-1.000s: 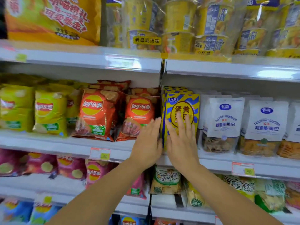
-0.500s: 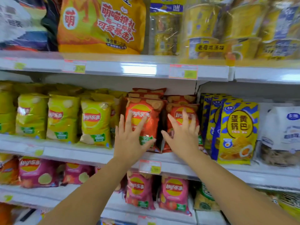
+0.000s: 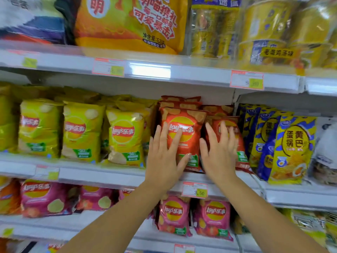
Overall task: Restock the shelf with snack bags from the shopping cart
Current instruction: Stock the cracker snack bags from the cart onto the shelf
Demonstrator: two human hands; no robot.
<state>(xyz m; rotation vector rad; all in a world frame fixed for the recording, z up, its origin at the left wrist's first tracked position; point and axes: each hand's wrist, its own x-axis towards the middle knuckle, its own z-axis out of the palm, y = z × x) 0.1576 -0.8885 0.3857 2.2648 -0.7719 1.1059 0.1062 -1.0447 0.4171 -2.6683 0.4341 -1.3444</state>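
Two rows of red Lay's chip bags stand on the middle shelf (image 3: 102,175). My left hand (image 3: 165,159) lies flat with spread fingers on the front of the left red bag (image 3: 189,128). My right hand (image 3: 218,154) presses with straight fingers on the right red bag (image 3: 240,152). Neither hand holds anything. The shopping cart is out of view.
Green Lay's bags (image 3: 125,136) stand left of the red ones, blue-and-yellow snack bags (image 3: 291,148) to their right. Pink Lay's bags (image 3: 173,214) fill the shelf below. A big orange bag (image 3: 131,22) and yellow noodle cups (image 3: 269,28) sit on the top shelf.
Both hands left the blue-and-yellow bags and moved left to the red Lay's bags. They now rest flat on the two front red bags, and the view has moved closer.
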